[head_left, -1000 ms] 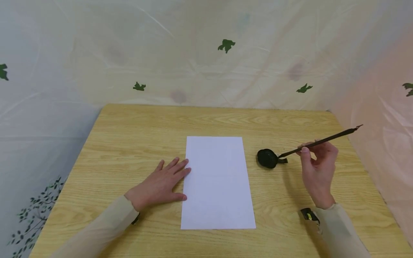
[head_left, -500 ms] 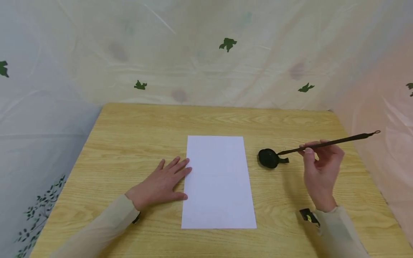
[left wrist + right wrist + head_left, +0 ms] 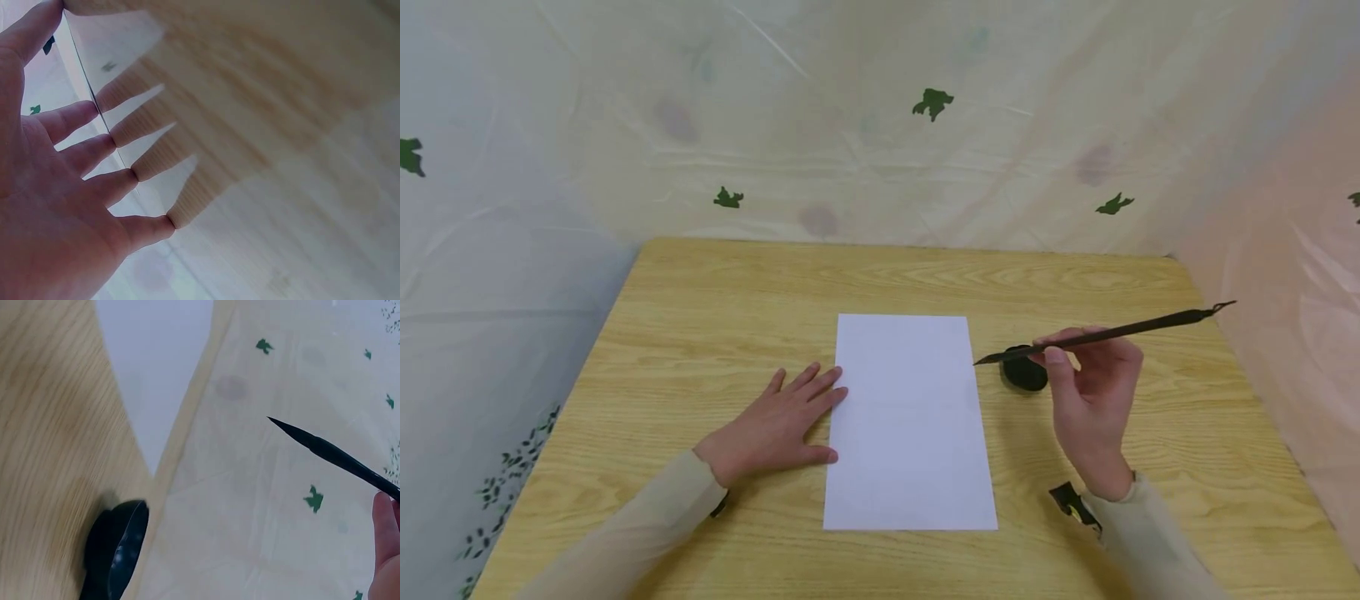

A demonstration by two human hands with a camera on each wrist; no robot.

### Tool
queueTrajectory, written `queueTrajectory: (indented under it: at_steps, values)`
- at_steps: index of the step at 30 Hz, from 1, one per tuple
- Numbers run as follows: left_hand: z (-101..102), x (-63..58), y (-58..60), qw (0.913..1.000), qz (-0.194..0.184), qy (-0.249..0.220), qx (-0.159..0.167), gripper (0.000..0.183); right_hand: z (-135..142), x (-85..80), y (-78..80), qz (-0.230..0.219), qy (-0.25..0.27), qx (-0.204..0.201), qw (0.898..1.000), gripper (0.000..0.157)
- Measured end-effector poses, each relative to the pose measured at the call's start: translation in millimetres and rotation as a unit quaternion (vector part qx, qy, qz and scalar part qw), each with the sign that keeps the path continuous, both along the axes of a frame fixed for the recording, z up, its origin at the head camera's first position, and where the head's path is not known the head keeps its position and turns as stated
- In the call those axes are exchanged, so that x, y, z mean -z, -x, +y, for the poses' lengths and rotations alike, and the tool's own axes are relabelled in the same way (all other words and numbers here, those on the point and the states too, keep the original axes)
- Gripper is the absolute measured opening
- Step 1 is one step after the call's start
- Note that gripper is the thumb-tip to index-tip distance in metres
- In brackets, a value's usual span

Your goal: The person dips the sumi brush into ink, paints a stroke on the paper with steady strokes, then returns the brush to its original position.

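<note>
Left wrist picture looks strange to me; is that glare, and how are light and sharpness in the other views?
Left wrist: yes, pale glare hazes the table, broken by finger-shaped patches of wood grain beyond the fingers; head: soft shadow on the table beside the right hand; right wrist: small glints inside the black dish, the brush fairly sharp at its tip.

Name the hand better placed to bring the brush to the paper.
Probably the right hand: it holds the brush, tip near the paper in the head view. The left hand rests at the paper's left edge.
</note>
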State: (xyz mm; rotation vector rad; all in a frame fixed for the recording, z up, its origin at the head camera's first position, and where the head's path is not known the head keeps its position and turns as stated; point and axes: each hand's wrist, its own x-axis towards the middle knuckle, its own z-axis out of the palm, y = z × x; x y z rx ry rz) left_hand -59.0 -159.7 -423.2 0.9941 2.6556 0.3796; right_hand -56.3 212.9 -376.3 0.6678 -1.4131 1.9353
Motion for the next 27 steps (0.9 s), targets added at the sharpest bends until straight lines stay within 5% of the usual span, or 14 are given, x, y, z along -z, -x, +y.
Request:
queueTrajectory:
  at_steps: [14, 27]
  values:
    - [1, -0.7, 0.3, 0.9999, -0.009, 0.006, -0.006, 0.087, -45, -1.3, 3.2, 0.031, -0.044, -0.058, 0.997, 0.043]
    - [2, -2.3, -1.5, 0.9998, -0.015, 0.01, -0.01, 0.088, -72, 1.0, 3.8, 0.015, -0.145, -0.049, 0.988, 0.046]
